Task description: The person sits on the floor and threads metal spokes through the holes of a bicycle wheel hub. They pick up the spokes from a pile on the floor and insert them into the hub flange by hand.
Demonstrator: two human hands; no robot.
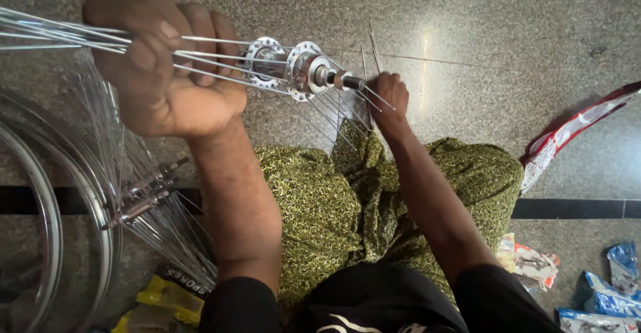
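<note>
Gripping a fan of thin steel spokes (80, 36) in the left hand (160, 72), fist clenched around the bundle near the upper left, spokes running off the left edge of view. Laced into a polished wheel hub (294, 69) held above the stone floor (481, 32), axle end pointing right, both flanges visible, just beside the left knuckles. Pinching loose spoke ends (374, 56) in the right hand (390, 96), fingers closed on them directly right of the axle tip; exact number of spokes held cannot be told. Seated low, lap covered in green patterned cloth (334, 206) directly under the hub. Bounded on the left by a bare metal rim (47, 226) curving along the floor, with a second hub and spoke bundle (143, 196) lying against it, close to the left forearm. Open floor above and right of the hub, well apart from a red-and-white wrapper (574, 132) at the right edge. Crowded at the lower corners: yellow packet (167, 296) bottom left, blue packets (614, 286) bottom right.
</note>
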